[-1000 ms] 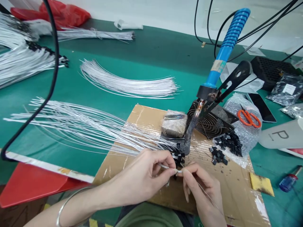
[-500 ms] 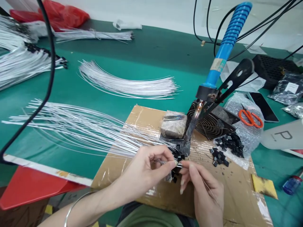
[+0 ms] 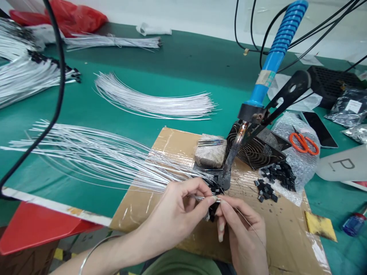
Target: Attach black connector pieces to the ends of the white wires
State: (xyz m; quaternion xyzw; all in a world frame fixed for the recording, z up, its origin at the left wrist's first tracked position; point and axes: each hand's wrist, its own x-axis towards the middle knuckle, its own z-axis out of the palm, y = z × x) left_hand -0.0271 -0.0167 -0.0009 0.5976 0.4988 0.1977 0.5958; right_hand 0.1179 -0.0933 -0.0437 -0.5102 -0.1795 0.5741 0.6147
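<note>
My left hand (image 3: 180, 214) is closed in a pinch on the end of a white wire (image 3: 197, 197). Just to its right, my right hand (image 3: 243, 233) pinches close to the same wire end, and the fingertips of both hands nearly meet. A thin metallic wire, like solder (image 3: 250, 225), runs across the fingers and palm of my right hand. Behind the fingertips lie small black connectors (image 3: 213, 187), partly hidden by my hands. A loose bundle of white wires (image 3: 114, 156) stretches left from there. A blue-handled soldering iron (image 3: 275, 57) hangs tip-down in a black holder above the metal base.
Cardboard (image 3: 172, 141) covers the work spot on the green table (image 3: 183, 68). A stone-like block (image 3: 210, 152) sits by the iron tip. Right of it are black connectors (image 3: 278, 175), orange scissors (image 3: 304, 143), a phone (image 3: 319, 129) and a yellow sponge (image 3: 320, 226). Another wire bundle (image 3: 155, 99) lies behind.
My right hand has moved slightly left, its fingertips closer to my left hand's. The thin wire across my right hand has shifted with it. The bundles stay put.
</note>
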